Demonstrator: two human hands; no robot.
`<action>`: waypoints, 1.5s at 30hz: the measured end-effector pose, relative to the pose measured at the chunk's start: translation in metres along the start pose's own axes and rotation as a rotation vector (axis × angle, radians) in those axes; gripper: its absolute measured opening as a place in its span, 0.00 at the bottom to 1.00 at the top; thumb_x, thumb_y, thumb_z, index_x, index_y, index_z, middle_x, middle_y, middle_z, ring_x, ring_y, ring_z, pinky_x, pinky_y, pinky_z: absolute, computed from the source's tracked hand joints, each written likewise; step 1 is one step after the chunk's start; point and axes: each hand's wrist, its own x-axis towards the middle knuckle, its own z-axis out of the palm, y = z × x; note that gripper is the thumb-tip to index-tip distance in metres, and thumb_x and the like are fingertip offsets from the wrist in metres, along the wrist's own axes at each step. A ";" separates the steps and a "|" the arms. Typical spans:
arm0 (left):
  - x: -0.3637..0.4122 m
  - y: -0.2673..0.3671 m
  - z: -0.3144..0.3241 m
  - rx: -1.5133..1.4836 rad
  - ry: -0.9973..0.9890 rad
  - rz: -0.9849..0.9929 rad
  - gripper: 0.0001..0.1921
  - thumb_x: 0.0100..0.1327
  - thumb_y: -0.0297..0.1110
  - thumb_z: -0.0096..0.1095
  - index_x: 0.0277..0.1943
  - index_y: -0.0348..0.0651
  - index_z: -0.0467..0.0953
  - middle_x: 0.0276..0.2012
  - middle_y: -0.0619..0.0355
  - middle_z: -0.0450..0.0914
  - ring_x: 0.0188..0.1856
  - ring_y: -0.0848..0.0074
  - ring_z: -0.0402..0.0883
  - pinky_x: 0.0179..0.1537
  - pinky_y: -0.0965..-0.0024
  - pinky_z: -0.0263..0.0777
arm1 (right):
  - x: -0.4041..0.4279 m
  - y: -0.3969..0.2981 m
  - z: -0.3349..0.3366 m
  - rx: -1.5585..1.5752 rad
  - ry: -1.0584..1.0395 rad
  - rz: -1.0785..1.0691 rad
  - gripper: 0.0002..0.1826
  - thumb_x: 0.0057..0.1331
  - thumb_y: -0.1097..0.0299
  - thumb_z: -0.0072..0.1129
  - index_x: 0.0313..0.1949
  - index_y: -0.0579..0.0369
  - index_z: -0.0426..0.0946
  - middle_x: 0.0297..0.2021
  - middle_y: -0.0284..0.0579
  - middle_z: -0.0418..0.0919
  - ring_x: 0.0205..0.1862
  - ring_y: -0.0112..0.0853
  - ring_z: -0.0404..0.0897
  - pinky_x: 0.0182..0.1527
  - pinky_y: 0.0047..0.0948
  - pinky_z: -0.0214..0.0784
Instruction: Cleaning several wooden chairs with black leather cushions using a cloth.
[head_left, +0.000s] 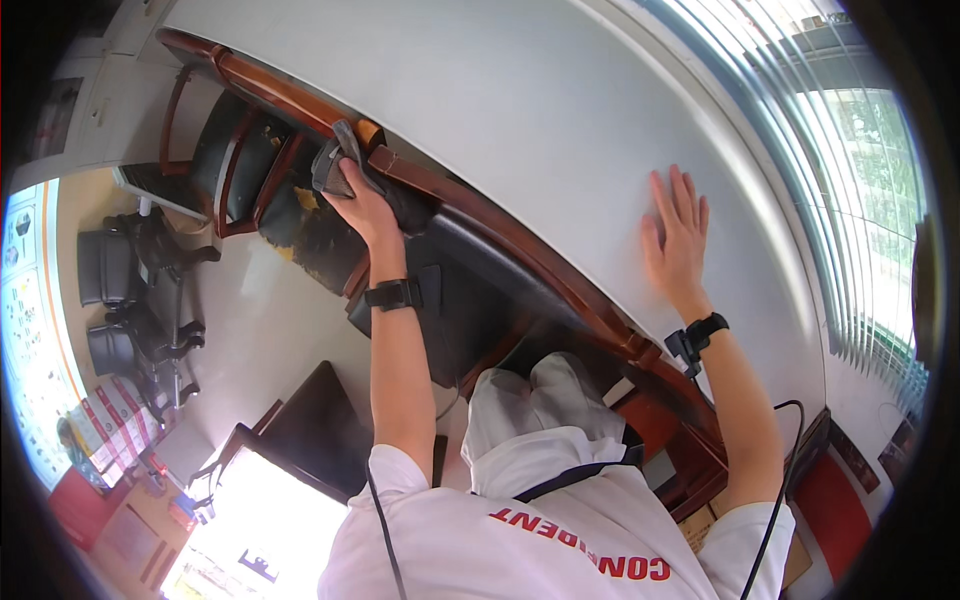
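Note:
My left hand (365, 206) grips a dark grey cloth (328, 169), which lies over the wooden top rail (487, 195) of a seat with black upholstery, at a gap between two rail sections. Part of the cloth hangs down over the backrest. On the smooth white wall (510, 82) behind the seats, my right hand (679, 225) rests with its palm against the surface and its fingers spread. Both wrists wear black straps, the right one with a small device. My knees, in pale trousers (536, 397), are close to the black seat.
More wooden chairs with worn, peeling black seats (307, 217) continue to the left. Black office chairs (120, 270) stand beyond the pale floor (262, 322). Window blinds (832, 187) hang at the right. Black cables run beside both my arms. A dark panel (319, 427) is at lower left.

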 end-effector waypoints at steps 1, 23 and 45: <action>0.000 -0.007 -0.006 0.009 0.003 -0.007 0.24 0.79 0.42 0.57 0.68 0.37 0.65 0.61 0.52 0.76 0.59 0.65 0.78 0.63 0.65 0.68 | 0.001 0.001 0.000 -0.002 0.011 -0.015 0.32 0.70 0.65 0.54 0.75 0.41 0.66 0.78 0.48 0.59 0.79 0.51 0.54 0.78 0.59 0.39; 0.012 -0.354 -0.154 1.150 -0.363 0.400 0.28 0.63 0.31 0.63 0.66 0.52 0.69 0.52 0.45 0.74 0.50 0.49 0.79 0.50 0.48 0.75 | -0.004 0.051 0.005 -0.365 -0.139 -0.461 0.33 0.83 0.48 0.30 0.79 0.53 0.53 0.79 0.49 0.54 0.80 0.45 0.53 0.80 0.46 0.45; 0.022 -0.283 -0.313 1.487 -0.841 0.184 0.32 0.65 0.33 0.69 0.71 0.54 0.70 0.55 0.48 0.76 0.55 0.51 0.81 0.55 0.52 0.78 | -0.011 0.094 -0.006 -0.497 -0.074 -0.339 0.36 0.77 0.41 0.46 0.73 0.54 0.64 0.74 0.54 0.65 0.75 0.52 0.63 0.75 0.54 0.56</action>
